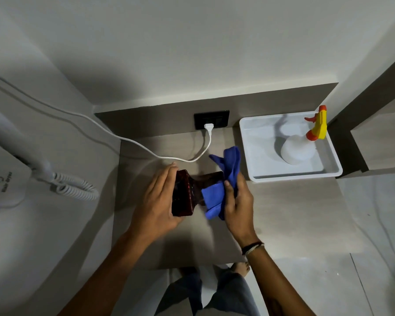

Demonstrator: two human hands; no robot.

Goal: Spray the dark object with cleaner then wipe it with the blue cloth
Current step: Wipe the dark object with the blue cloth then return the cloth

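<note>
Left hand grips the dark object over the counter while right hand clutches the cloth against it.

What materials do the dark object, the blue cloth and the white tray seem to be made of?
Dark object: probably glossy hard plastic or lacquered material; red glints show on it.
Blue cloth: soft fabric, perhaps microfibre; it folds and drapes, matte.
White tray: likely smooth moulded plastic; rounded rim, slight sheen.

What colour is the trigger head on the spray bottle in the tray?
Yellow with orange trigger, nozzle and collar, on the spray bottle in the white tray; head view.
</note>
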